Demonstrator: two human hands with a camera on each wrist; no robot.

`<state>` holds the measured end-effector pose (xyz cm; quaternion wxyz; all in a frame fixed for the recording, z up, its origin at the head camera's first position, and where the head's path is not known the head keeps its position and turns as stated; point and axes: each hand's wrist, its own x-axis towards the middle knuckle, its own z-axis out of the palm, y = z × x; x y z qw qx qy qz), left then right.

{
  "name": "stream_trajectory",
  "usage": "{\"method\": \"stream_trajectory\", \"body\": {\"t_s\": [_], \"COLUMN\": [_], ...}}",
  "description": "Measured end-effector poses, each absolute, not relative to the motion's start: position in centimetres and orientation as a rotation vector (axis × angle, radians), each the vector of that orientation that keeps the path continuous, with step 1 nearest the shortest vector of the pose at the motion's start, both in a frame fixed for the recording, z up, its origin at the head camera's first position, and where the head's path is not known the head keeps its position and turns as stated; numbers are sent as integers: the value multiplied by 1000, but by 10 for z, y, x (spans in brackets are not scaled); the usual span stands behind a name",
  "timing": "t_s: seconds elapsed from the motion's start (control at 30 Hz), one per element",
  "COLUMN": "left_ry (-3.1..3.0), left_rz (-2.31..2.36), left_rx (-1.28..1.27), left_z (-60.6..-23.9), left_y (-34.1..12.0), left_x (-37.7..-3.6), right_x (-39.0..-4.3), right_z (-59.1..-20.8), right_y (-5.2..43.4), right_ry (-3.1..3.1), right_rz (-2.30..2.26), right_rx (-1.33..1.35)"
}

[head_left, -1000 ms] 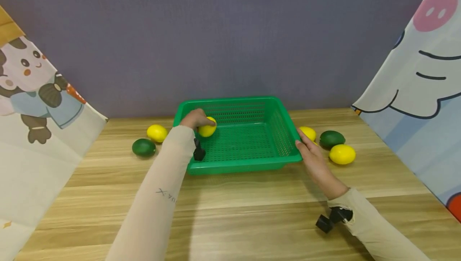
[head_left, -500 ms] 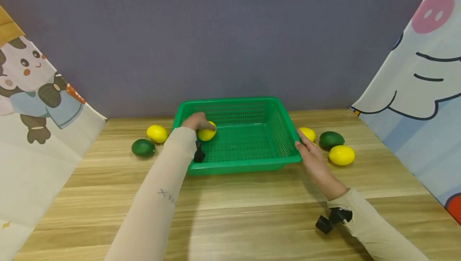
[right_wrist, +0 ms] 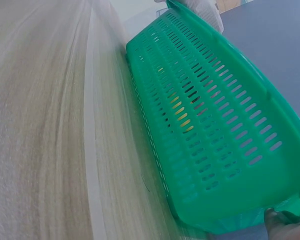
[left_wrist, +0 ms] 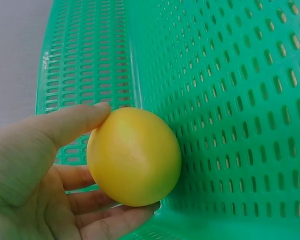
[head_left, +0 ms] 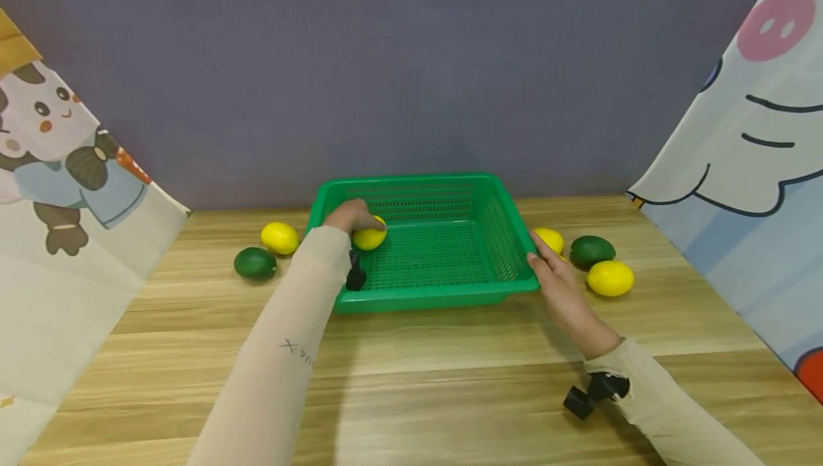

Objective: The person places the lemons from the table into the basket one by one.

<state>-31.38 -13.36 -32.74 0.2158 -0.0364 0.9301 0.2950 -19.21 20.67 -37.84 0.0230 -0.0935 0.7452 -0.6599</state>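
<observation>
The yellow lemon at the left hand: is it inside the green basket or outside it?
Inside. The left hand holds the yellow lemon within the green basket walls.

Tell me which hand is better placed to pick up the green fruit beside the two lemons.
Probably the right hand: it rests on the basket corner, near the green fruit. The left hand holds a lemon inside the basket.
</observation>
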Motion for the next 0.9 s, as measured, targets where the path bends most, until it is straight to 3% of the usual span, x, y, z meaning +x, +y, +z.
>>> {"method": "stream_trajectory", "body": {"t_s": [0.9], "left_ry": [2656], "left_rz": [768], "left_rx": [47], "left_z": [-317], "left_y": [-136], "left_x": [-315], "right_x": [-192], "right_z": [-380], "right_y": [207], "right_ry": [2301], "right_rz": [-2047], "right_rx": [-287]}}
